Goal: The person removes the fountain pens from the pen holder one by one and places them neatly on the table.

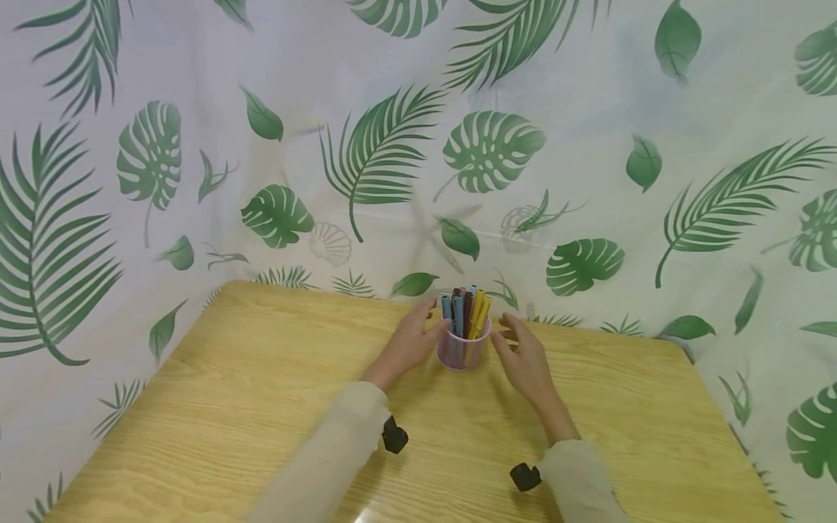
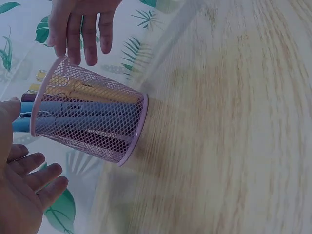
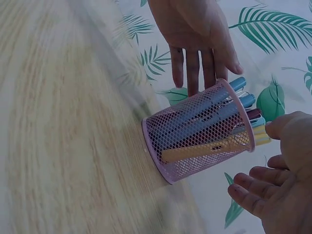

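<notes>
A pink mesh pen cup (image 1: 451, 351) stands upright on the wooden table, near its back edge. It holds several pens: blue pens (image 1: 458, 314), dark red pens (image 1: 467, 305) and yellow pens (image 1: 482, 312), all poking above the rim. On the cup's left is my left hand (image 1: 407, 347), fingers loosely extended and thumb near the rim. My right hand (image 1: 525, 361) is at the other side, a small gap from the cup. Both wrist views show the cup's mesh wall (image 2: 92, 114) between the two hands, with neither hand gripping it. Whether the left thumb touches a pen I cannot tell.
The light wooden table (image 1: 261, 407) spreads out on both sides and in front of the cup. Behind it hangs a white cloth (image 1: 392, 65) printed with green leaves. A black wrist device (image 1: 394, 436) sits at each light sleeve (image 1: 327, 450).
</notes>
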A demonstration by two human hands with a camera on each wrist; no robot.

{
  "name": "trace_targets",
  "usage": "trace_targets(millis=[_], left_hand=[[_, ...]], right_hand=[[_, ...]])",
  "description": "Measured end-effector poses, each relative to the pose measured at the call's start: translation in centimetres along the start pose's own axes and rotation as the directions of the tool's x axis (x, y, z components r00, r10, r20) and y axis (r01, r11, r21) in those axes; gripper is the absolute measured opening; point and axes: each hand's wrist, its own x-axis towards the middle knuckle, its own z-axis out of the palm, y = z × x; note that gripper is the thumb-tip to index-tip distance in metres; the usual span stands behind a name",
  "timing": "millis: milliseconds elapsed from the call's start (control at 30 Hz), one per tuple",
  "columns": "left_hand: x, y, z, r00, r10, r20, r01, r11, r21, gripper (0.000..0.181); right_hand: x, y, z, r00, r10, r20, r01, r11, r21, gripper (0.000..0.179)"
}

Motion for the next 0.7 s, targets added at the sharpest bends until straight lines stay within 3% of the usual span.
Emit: trace_targets(millis=[133, 367, 700], left_hand=[[0.2, 0.0, 0.7, 1.000, -0.020, 0.003, 0.020, 0.997, -0.073, 0.065], [0.5, -0.4, 1.8, 1.000, 0.010, 0.001, -0.009, 0.988, -0.155, 0.059], [0.0, -0.5, 2.2, 0.999, -0.007, 0.054, 0.021, 0.964, -0.266, 0.056]], right_hand=[[0.2, 0.0, 0.5, 0.999, 0.044, 0.020, -0.045, 0.998, 0.037, 0.053], [0.5, 0.2, 1.3, 0.995, 0.088, 0.056, -0.094, 0.990, 0.102, 0.057], [0.4, 0.4, 2.2, 0.997, 0.075, 0.032, -0.079, 0.987, 0.139, 0.052]])
